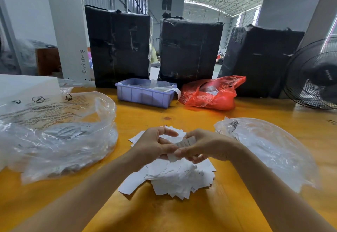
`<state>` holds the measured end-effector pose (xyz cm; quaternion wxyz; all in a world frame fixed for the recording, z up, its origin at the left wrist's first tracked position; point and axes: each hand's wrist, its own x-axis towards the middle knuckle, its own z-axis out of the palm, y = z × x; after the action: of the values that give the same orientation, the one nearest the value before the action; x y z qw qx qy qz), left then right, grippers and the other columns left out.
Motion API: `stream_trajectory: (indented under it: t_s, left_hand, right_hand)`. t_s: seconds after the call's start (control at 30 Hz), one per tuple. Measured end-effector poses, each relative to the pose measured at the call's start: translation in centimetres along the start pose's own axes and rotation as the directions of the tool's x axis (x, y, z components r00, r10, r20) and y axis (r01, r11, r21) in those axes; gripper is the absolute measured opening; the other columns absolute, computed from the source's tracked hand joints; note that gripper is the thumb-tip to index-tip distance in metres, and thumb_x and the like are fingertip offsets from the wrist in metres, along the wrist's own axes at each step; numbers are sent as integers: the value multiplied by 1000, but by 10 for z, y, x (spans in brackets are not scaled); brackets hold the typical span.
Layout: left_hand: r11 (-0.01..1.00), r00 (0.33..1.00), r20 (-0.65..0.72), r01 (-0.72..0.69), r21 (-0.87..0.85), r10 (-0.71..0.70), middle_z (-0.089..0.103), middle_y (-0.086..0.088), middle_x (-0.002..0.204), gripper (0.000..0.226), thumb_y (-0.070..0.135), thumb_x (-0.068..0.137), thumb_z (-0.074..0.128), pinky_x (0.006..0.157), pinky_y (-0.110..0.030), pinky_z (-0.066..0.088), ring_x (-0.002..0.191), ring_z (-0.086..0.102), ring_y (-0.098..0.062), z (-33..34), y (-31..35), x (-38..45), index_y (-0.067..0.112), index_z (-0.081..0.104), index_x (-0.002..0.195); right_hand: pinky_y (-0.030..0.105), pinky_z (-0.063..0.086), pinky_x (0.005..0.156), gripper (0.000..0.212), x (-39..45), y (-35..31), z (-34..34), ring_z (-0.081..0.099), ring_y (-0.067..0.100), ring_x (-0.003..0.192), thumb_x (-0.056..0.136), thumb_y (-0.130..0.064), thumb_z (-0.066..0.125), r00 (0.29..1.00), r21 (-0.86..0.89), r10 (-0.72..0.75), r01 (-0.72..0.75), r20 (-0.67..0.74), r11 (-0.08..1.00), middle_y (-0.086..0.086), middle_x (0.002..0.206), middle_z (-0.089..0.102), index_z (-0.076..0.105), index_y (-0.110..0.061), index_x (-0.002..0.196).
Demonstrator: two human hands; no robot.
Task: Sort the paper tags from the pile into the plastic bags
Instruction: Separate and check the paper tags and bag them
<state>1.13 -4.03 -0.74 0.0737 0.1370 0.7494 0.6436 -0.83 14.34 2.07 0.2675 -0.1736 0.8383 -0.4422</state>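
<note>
A loose pile of white paper tags (175, 179) lies on the yellow table in front of me. Both hands hover just above its far side. My right hand (204, 146) pinches one printed tag (179, 148) between thumb and fingers. My left hand (155, 145) touches the same tag with curled fingers, its thumb raised. A big clear plastic bag (60, 137) with tags inside lies open on the left. A second clear plastic bag (269, 148) lies on the right.
A lilac plastic bin (144, 97) and a red plastic bag (211, 95) stand behind the pile. Three black-wrapped bales (189, 49) line the table's back edge. A black fan (313, 75) stands at the far right, a white foam block (23, 86) at the far left.
</note>
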Motion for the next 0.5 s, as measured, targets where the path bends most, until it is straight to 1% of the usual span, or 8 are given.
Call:
stream_trajectory:
  t_s: [0.03,0.07,0.13,0.2,0.3,0.33,0.4,0.5]
  left_hand:
    - [1000,1000,-31,-3,-4,3,74,-15,86,28,3,83,67,63,-26,57,78,72,-21,0,-1,1,10,58,108]
    - [1000,997,-72,-3,-24,2,74,-15,86,27,3,82,68,63,-26,58,78,72,-21,-1,-1,2,8,59,107]
    - [995,989,-144,4,-103,-19,73,-15,85,22,1,82,67,61,-26,58,75,72,-20,-4,-2,4,5,62,102]
    - [987,983,-176,20,-161,-49,73,-13,84,15,2,82,67,59,-25,58,73,72,-18,-6,-4,6,4,64,97]
    - [989,971,-226,42,-145,-74,72,-8,80,5,12,85,66,58,-25,56,71,69,-13,-5,-9,9,8,68,88]
    - [991,965,-250,43,-129,-75,72,-7,79,6,15,86,66,58,-25,55,70,68,-13,-5,-11,10,10,69,85]
    - [992,955,-287,42,-115,-74,72,-9,80,11,19,87,66,59,-28,53,70,67,-18,-5,-14,12,11,71,82]
    - [993,944,-322,42,-106,-75,70,-11,77,13,20,86,67,64,-33,52,71,64,-25,-4,-18,12,11,70,77]
  right_hand:
    - [22,51,58,26,0,-1,0,57,11,58,72,-33,79,999,23,-10,11,-34,1000,0,68,64,67,-14,86]
    - [23,52,58,29,1,-1,0,59,12,59,73,-33,77,994,76,-20,28,-104,997,3,72,65,65,-12,89]
    - [24,55,58,19,3,-1,-2,62,13,56,84,-23,69,956,208,-30,94,-293,974,9,78,66,61,-6,90]
    - [23,56,58,10,4,-2,-2,63,10,53,90,-13,63,906,212,-49,150,-420,966,9,76,66,61,-5,84]
    - [23,55,61,8,8,-3,4,62,9,53,86,-7,66,883,141,-107,191,-456,971,5,70,68,64,-5,78]
    - [23,54,60,7,8,-4,7,62,9,52,84,-6,68,880,126,-127,206,-457,970,5,68,68,65,-5,78]
    - [24,52,59,7,11,-5,14,61,9,51,80,-5,72,873,92,-168,234,-458,968,6,66,67,66,-5,78]
    - [30,48,59,8,17,-4,28,60,11,51,78,-8,75,853,19,-208,247,-479,969,6,64,66,68,-4,78]
